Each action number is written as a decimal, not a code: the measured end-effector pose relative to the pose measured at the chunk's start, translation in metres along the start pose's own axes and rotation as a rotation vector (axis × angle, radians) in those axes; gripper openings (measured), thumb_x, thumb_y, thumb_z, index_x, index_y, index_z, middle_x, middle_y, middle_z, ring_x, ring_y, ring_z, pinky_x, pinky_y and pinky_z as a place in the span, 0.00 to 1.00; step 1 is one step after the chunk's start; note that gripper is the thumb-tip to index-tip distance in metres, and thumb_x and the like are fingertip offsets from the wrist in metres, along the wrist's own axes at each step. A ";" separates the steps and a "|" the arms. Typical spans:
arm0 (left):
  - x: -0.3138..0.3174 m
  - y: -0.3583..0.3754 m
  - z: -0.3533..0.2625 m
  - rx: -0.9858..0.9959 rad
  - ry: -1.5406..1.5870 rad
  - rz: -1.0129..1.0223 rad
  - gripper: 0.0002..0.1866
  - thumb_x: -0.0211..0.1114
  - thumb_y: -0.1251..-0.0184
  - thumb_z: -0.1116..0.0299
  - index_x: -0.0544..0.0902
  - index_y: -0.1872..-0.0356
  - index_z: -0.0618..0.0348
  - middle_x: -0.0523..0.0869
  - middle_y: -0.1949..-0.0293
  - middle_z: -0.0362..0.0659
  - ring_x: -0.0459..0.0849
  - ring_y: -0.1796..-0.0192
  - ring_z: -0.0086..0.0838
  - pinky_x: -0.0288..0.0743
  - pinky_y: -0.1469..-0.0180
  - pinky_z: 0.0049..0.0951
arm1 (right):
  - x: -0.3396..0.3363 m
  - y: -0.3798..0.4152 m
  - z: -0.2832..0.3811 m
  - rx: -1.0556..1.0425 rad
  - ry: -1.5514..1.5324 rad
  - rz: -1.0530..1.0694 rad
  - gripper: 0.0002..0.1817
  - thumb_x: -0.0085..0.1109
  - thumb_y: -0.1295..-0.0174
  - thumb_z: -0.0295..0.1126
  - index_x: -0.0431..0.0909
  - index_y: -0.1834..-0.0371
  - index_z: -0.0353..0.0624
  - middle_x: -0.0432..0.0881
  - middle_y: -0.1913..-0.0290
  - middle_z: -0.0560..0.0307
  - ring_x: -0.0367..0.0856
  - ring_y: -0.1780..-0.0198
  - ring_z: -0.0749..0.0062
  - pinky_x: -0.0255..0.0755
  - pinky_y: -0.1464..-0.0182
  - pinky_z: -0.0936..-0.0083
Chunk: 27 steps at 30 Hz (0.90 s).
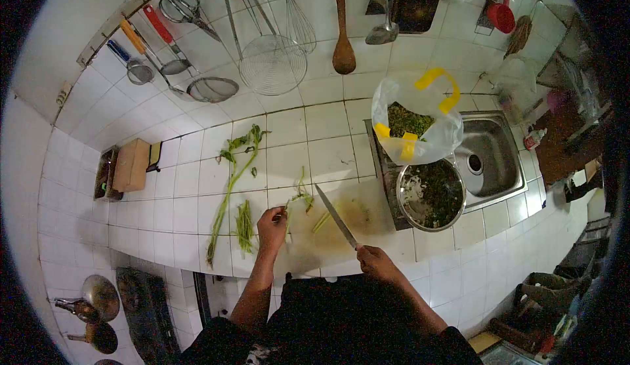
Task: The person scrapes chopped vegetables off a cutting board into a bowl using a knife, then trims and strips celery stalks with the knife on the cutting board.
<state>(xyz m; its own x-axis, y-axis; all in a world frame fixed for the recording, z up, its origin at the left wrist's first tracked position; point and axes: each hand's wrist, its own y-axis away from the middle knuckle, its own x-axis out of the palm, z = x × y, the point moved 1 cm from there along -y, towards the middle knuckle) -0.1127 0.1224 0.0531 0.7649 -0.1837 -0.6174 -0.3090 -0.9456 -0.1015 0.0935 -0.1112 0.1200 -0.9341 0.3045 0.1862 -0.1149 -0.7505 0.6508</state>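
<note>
My right hand (375, 261) is closed around the handle of a kitchen knife (336, 217), whose blade slants up and left over a stained, pale cutting board (351, 234). My left hand (272, 226) has its fingers pinched together at a thin leafy green stem (303, 196) on the board's left side. A short cut green stalk (321, 221) lies beside the blade. Left of my left hand is a small bundle of cut stalks (243, 226). Farther left, a long green stalk with leaves (231, 184) stretches across the tiles.
A steel bowl of chopped greens (401, 201) sits at the right, before a clear plastic bag (430, 145) with yellow tape holding more greens. Beyond them is a steel sink (508, 184). Strainers, whisks and a wooden spoon (344, 57) hang on the wall. A brown box (131, 165) stands left.
</note>
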 end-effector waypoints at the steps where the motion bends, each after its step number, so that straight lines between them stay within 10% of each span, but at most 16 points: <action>1: -0.002 -0.002 -0.007 0.004 -0.002 -0.007 0.08 0.62 0.39 0.77 0.82 0.59 0.64 0.85 0.68 0.45 0.83 0.67 0.27 0.78 0.63 0.27 | 0.004 0.000 0.006 -0.014 0.014 0.006 0.22 0.46 0.29 0.52 0.68 0.71 0.45 0.61 0.80 0.70 0.58 0.80 0.85 0.53 0.79 0.82; 4: -0.012 -0.011 -0.023 -0.283 0.448 0.174 0.04 0.53 0.34 0.73 0.74 0.62 0.61 0.75 0.72 0.38 0.76 0.66 0.21 0.75 0.66 0.27 | 0.017 -0.012 0.013 0.006 0.063 0.053 0.22 0.45 0.29 0.53 0.67 0.71 0.45 0.61 0.80 0.70 0.58 0.80 0.84 0.53 0.79 0.82; 9: -0.015 -0.014 -0.066 -0.217 0.706 0.160 0.12 0.46 0.29 0.63 0.74 0.66 0.58 0.67 0.76 0.34 0.62 0.75 0.18 0.58 0.72 0.21 | 0.031 -0.002 0.033 -0.036 0.076 0.048 0.22 0.44 0.28 0.52 0.67 0.71 0.45 0.61 0.80 0.70 0.57 0.81 0.85 0.53 0.80 0.82; 15: -0.012 -0.016 -0.078 -0.018 0.209 0.213 0.16 0.50 0.26 0.55 0.77 0.63 0.56 0.70 0.79 0.34 0.67 0.75 0.19 0.65 0.72 0.26 | 0.020 0.017 0.041 -0.073 0.078 0.046 0.22 0.46 0.29 0.53 0.68 0.70 0.45 0.62 0.81 0.70 0.57 0.80 0.84 0.54 0.79 0.81; 19: -0.005 -0.023 -0.025 -0.049 -0.115 0.196 0.14 0.64 0.36 0.58 0.79 0.57 0.56 0.81 0.71 0.47 0.83 0.64 0.38 0.76 0.56 0.36 | 0.010 0.023 0.035 -0.070 -0.003 0.041 0.20 0.44 0.28 0.50 0.66 0.71 0.47 0.61 0.80 0.70 0.57 0.81 0.84 0.53 0.80 0.82; 27: -0.006 0.006 -0.011 0.014 -0.609 0.010 0.20 0.73 0.53 0.60 0.82 0.57 0.48 0.77 0.53 0.47 0.73 0.47 0.45 0.70 0.51 0.46 | -0.001 0.022 0.018 -0.069 0.053 0.036 0.21 0.44 0.27 0.50 0.67 0.70 0.44 0.61 0.79 0.70 0.58 0.79 0.84 0.54 0.78 0.81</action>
<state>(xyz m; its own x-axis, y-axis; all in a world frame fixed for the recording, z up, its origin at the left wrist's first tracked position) -0.1132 0.1154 0.0645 0.3026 -0.0018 -0.9531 -0.3248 -0.9404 -0.1013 0.0983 -0.1174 0.1478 -0.9544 0.2467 0.1679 -0.1027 -0.7997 0.5915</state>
